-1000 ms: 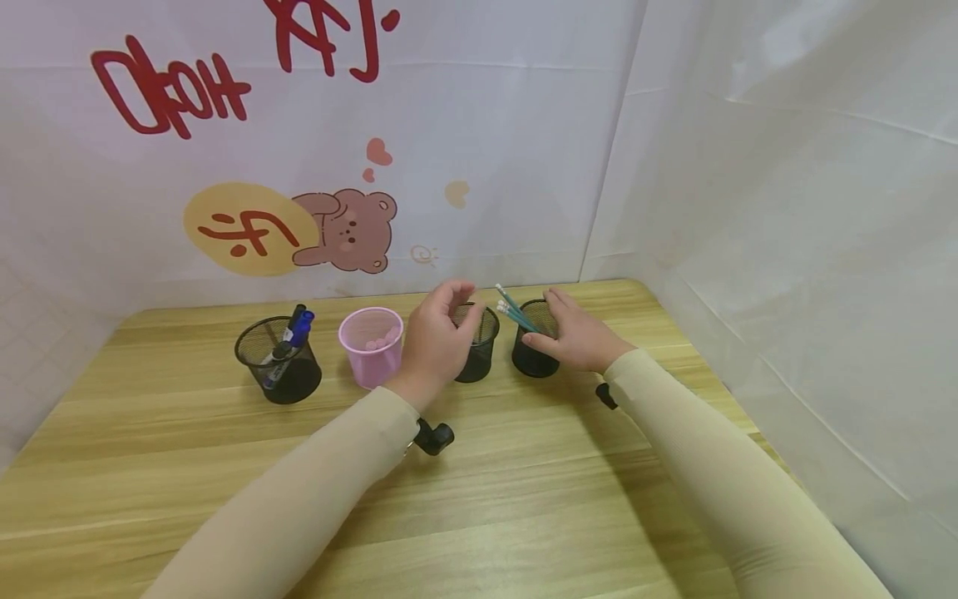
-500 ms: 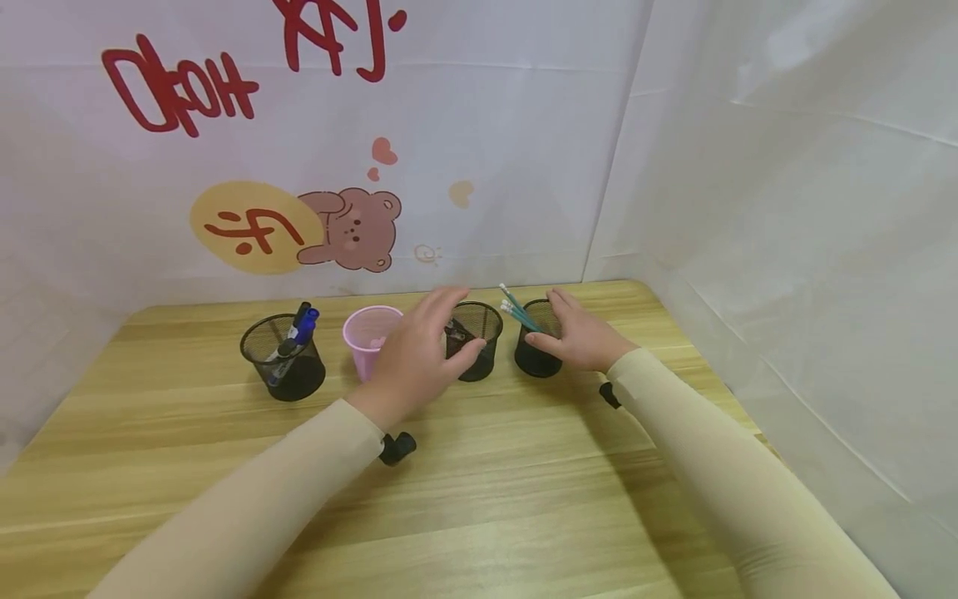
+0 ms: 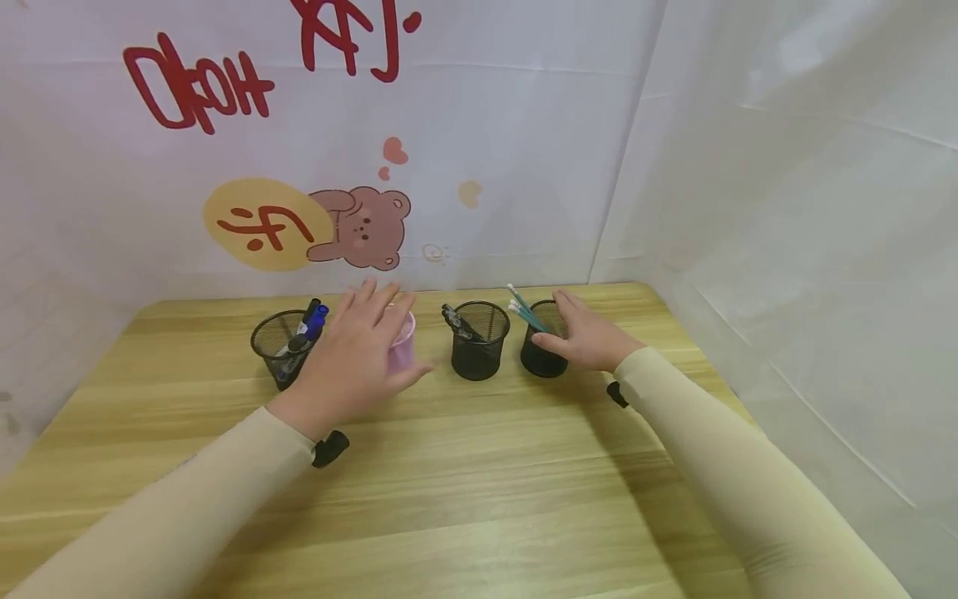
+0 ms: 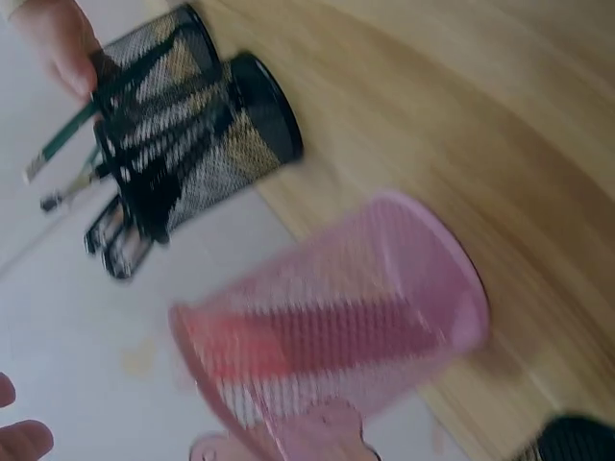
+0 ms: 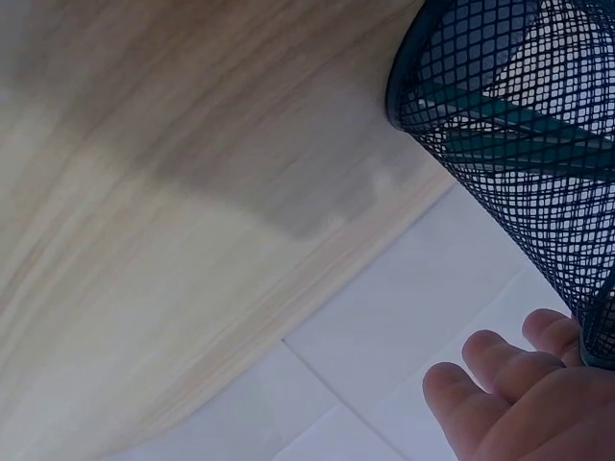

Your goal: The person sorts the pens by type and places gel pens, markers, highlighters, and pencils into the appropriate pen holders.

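Observation:
My left hand (image 3: 352,358) is over the pink mesh cup (image 3: 402,356), fingers spread and thumb apart, partly hiding it. In the left wrist view, reddish-pink pieces (image 4: 235,348) show blurred inside that cup. My right hand (image 3: 591,337) holds the black mesh pencil cup (image 3: 540,361) from the right, thumb in front and fingers behind near the rim. Green pencils (image 3: 526,314) with white ends lean left out of it; their lower parts show through the mesh in the right wrist view. Between the hands stands another black mesh cup (image 3: 476,359) with black pens (image 3: 459,321).
Left of the pink cup is a black mesh cup (image 3: 269,343) with blue and black markers (image 3: 317,321), partly behind my left hand. All the cups stand in a row near the back of the wooden table (image 3: 449,482). White cloth walls (image 3: 509,150) rise behind and to the right.
My left hand has moved left, from the black pen cup to the pink cup, and its fingers have spread. My right hand stays at the pencil cup. The head view has shifted slightly.

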`<state>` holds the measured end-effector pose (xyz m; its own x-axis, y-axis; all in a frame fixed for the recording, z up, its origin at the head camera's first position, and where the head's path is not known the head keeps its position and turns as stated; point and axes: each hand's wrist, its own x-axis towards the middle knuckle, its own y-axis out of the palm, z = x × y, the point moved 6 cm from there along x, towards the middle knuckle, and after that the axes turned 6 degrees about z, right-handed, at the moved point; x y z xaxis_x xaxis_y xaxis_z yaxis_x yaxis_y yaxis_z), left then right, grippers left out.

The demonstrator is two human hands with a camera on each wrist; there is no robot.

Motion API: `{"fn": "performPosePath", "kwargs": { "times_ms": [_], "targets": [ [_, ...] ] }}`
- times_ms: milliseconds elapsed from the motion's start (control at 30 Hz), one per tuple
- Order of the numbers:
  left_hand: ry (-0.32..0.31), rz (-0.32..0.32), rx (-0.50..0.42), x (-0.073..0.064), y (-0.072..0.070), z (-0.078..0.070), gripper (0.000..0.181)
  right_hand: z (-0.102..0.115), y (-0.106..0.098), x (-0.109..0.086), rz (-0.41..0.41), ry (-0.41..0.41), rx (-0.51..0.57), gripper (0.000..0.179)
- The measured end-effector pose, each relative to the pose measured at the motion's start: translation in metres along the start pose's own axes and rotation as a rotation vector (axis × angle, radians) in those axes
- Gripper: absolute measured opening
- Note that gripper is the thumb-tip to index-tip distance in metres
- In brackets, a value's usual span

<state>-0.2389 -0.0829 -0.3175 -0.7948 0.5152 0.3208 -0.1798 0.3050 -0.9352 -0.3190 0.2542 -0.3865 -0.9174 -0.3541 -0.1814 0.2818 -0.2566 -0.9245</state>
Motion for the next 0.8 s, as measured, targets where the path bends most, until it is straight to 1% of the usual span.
{"fn": "performPosePath", "kwargs": {
  "times_ms": [100,200,300,433,567,633,767,800],
  "targets": [
    [-0.035,0.008,0.023,-0.007,-0.006,0.013,0.093,-0.002,-0.001,-0.001,0.002,0.005,0.006,0.111],
    [-0.075,0.032,0.040,-0.015,-0.011,0.027,0.094,-0.005,-0.002,0.000,0.007,0.010,0.030,0.113],
    [-0.105,0.050,0.044,-0.022,-0.016,0.040,0.096,-0.009,-0.002,-0.001,0.017,0.016,0.070,0.115],
    [-0.128,0.052,0.037,-0.032,-0.019,0.057,0.102,-0.013,-0.004,-0.005,0.013,0.015,0.142,0.115],
    [-0.147,0.055,0.033,-0.041,-0.022,0.071,0.104,-0.015,-0.005,-0.010,-0.009,-0.002,0.234,0.108],
    [-0.160,0.060,0.033,-0.046,-0.023,0.078,0.105,-0.016,-0.005,-0.012,-0.022,0.002,0.273,0.102],
    [-0.191,0.067,0.029,-0.055,-0.024,0.094,0.105,-0.020,-0.009,-0.015,-0.079,0.001,0.295,0.088],
    [-0.198,0.068,0.027,-0.057,-0.025,0.099,0.106,-0.020,-0.011,-0.016,-0.096,-0.004,0.287,0.086]
  ]
}}
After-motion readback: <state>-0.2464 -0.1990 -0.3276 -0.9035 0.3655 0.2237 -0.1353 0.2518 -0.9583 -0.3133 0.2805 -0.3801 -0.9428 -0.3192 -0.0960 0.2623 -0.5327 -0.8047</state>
